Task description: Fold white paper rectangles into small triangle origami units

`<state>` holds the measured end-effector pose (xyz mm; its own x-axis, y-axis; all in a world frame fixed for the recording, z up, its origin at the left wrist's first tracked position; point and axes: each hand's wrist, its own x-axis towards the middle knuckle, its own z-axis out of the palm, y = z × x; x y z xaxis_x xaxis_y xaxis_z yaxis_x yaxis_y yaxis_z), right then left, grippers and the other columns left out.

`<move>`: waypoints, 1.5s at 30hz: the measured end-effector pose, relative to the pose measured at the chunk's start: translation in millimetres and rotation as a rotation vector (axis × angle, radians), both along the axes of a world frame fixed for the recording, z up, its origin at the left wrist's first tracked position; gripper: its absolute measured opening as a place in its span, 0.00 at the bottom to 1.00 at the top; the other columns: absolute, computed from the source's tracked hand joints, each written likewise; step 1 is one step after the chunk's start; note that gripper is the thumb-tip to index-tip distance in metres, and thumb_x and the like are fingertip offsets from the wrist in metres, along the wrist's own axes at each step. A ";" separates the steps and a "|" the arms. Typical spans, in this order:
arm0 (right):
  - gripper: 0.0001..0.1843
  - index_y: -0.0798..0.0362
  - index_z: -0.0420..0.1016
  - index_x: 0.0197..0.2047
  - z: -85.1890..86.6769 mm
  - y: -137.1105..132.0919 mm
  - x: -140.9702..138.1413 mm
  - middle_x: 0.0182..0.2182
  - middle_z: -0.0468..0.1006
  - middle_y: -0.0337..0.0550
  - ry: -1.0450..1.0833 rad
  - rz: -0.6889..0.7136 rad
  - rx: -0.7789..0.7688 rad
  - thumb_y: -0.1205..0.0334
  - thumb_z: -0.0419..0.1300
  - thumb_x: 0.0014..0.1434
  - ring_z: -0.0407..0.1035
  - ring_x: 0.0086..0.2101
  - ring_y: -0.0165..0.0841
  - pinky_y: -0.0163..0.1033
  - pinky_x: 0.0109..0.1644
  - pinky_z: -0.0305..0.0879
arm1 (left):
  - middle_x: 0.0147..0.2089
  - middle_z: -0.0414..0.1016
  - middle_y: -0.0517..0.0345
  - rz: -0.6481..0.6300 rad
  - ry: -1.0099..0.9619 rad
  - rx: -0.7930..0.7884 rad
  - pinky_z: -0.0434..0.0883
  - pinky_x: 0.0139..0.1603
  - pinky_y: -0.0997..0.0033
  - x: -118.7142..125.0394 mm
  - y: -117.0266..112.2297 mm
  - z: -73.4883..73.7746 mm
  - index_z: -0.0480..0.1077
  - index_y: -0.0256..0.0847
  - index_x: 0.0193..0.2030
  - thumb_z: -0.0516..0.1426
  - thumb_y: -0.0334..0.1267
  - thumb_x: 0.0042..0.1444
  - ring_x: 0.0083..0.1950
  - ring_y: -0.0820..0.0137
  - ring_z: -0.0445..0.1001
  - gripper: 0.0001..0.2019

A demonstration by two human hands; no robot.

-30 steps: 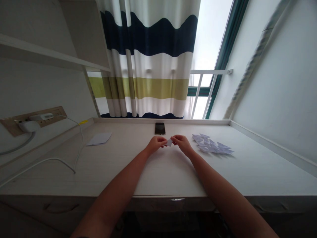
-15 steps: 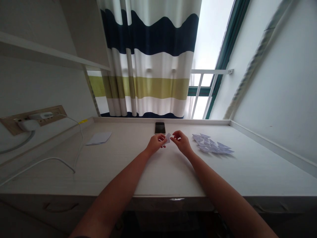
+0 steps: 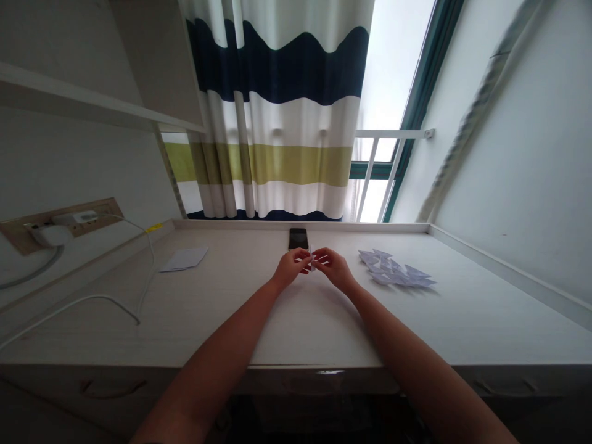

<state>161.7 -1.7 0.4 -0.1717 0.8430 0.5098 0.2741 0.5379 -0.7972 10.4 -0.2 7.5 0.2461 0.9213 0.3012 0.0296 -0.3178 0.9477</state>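
A small folded piece of white paper (image 3: 312,261) is pinched between my two hands above the desk, seen nearly edge-on. My left hand (image 3: 291,266) grips it from the left, fingers closed. From the other side my right hand (image 3: 333,266) closes its thumb and fingertips on the same paper. Its lower part and folds are mostly hidden by the fingers. Right of my hands lies a loose pile of folded white paper triangles (image 3: 393,271). Over on the left, a few flat white paper sheets (image 3: 185,259) rest on the desk.
A dark-screened phone (image 3: 298,238) lies just beyond my hands. White cables (image 3: 106,296) run across the desk's left side from a wall socket (image 3: 65,225). A raised lip (image 3: 231,225) edges the back of the white desk (image 3: 319,333), below a striped curtain (image 3: 296,135).
My right hand has moved left onto the paper, which both hands now hold. The paper has turned from a visible flat face to nearly edge-on.
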 end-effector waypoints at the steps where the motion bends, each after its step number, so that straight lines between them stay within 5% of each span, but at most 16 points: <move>1: 0.13 0.53 0.68 0.34 0.2 -0.1 0.1 0.28 0.72 0.41 0.010 0.006 -0.013 0.57 0.61 0.45 0.70 0.28 0.31 0.39 0.33 0.69 | 0.30 0.71 0.55 -0.005 -0.006 0.002 0.73 0.29 0.68 -0.1 -0.3 0.4 0.67 0.33 0.33 0.59 0.42 0.45 0.28 0.72 0.73 0.14; 12: 0.21 0.52 0.63 0.41 0.8 -2.5 1.3 0.31 0.72 0.40 0.051 0.045 -0.077 0.58 0.62 0.44 0.72 0.31 0.33 0.42 0.36 0.70 | 0.33 0.70 0.55 -0.028 -0.030 -0.031 0.74 0.31 0.67 0.4 4.7 -3.7 0.67 0.33 0.32 0.60 0.41 0.43 0.30 0.72 0.73 0.14; 33: 0.14 0.54 0.68 0.39 -5.7 5.2 0.9 0.30 0.73 0.41 0.046 0.013 -0.129 0.57 0.58 0.48 0.71 0.28 0.31 0.40 0.34 0.70 | 0.33 0.72 0.53 -0.035 0.027 0.000 0.74 0.34 0.64 1.5 2.6 -5.8 0.67 0.33 0.34 0.60 0.43 0.43 0.31 0.69 0.74 0.16; 45: 0.05 0.53 0.68 0.31 -4.1 -1.7 -6.6 0.27 0.73 0.40 -0.116 -0.273 0.001 0.66 0.55 0.47 0.69 0.25 0.29 0.35 0.28 0.68 | 0.45 0.68 0.47 -0.078 -0.030 -0.073 0.73 0.36 0.64 11.2 0.4 -6.3 0.65 0.34 0.40 0.63 0.33 0.38 0.32 0.72 0.73 0.20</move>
